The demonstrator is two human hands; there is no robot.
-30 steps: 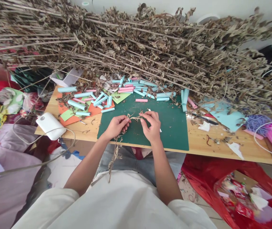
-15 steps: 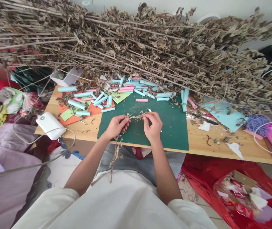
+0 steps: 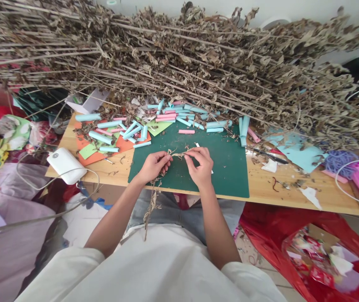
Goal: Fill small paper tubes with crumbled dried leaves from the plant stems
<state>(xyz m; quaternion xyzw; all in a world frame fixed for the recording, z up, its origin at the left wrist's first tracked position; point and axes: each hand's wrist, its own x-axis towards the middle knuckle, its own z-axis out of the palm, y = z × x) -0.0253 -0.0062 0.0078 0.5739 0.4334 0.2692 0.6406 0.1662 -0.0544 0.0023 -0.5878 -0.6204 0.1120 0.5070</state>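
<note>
- On my feed, the left hand is curled closed around a dried sprig, with a leafy tail hanging below that grip
- The right hand pinches the sprig between thumb and fingers, with hardly any gap
- The sprig bridges the two grips, above the green mat
- I judge that pulling the grips apart could snap its brittle-looking middle
- Below the left grip, the tail might catch on the table edge and tear
</note>
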